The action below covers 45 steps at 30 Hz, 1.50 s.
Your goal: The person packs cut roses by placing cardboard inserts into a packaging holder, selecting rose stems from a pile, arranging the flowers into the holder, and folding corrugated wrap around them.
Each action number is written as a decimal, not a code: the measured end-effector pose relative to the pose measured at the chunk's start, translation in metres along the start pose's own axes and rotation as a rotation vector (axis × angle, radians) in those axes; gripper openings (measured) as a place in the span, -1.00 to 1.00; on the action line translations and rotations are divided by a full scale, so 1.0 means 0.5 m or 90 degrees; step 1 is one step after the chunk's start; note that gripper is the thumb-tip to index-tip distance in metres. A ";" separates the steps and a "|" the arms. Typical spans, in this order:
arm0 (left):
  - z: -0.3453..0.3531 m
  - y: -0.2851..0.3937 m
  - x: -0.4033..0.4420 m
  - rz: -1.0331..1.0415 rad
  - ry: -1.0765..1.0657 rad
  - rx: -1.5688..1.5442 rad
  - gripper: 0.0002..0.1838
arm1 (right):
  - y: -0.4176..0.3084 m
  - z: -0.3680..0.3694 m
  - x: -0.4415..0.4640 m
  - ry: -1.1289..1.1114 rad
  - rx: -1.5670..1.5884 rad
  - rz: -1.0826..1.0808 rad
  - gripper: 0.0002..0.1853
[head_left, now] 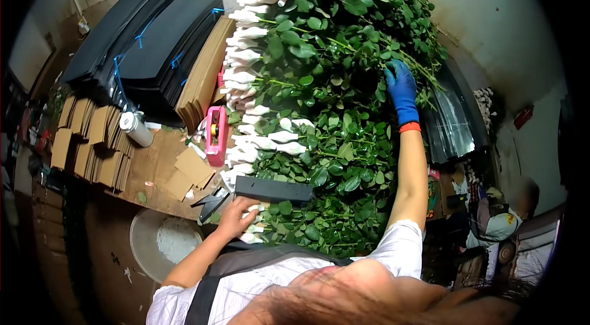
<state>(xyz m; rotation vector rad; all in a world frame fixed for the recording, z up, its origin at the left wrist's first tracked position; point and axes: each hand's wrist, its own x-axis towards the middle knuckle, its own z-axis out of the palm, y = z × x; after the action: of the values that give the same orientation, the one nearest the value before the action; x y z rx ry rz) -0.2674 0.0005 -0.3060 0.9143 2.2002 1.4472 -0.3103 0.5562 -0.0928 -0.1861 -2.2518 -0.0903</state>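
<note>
Roses lie in a thick layer, their white net-sleeved buds [243,73] to the left and green leaves [350,159] to the right. My right hand [401,82], in a blue glove with a red cuff, has its fingers curled at the rose stems [421,70] near the upper right; leaves partly cover the fingertips. Down at the lower left, my bare left hand [238,217] rests with fingers stretched over sleeved buds, by the left end of a black block [273,190] lying across the roses.
A pink tape dispenser [216,137], black-handled scissors [213,203] and cardboard pieces [189,172] lie left of the buds. Beyond stand a white bottle [136,129], black sheets [166,48] and cardboard stacks [92,140]. Below is a white bucket [163,242]. Another person [498,220] is at right.
</note>
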 end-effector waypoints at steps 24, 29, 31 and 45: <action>0.003 -0.037 0.001 0.138 0.003 0.011 -0.65 | -0.118 -0.358 -0.574 -0.603 0.360 0.321 -0.58; 0.013 -0.041 0.003 0.055 0.018 0.005 -0.57 | -0.226 -0.319 -0.659 -0.661 -0.261 0.083 -0.48; 0.013 -0.037 0.001 0.048 0.021 0.009 -0.53 | -0.267 -0.331 -0.610 -0.525 -0.348 0.077 -0.48; 0.024 -0.041 -0.012 0.053 0.118 0.043 -0.56 | -0.678 -0.088 -0.487 -0.681 0.045 0.150 -0.67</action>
<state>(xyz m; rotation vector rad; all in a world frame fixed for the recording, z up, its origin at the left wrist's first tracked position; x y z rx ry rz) -0.2625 -0.0008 -0.3301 0.9377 2.3828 1.5619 -0.1800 0.1912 -0.2537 -0.5608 -3.2571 0.2826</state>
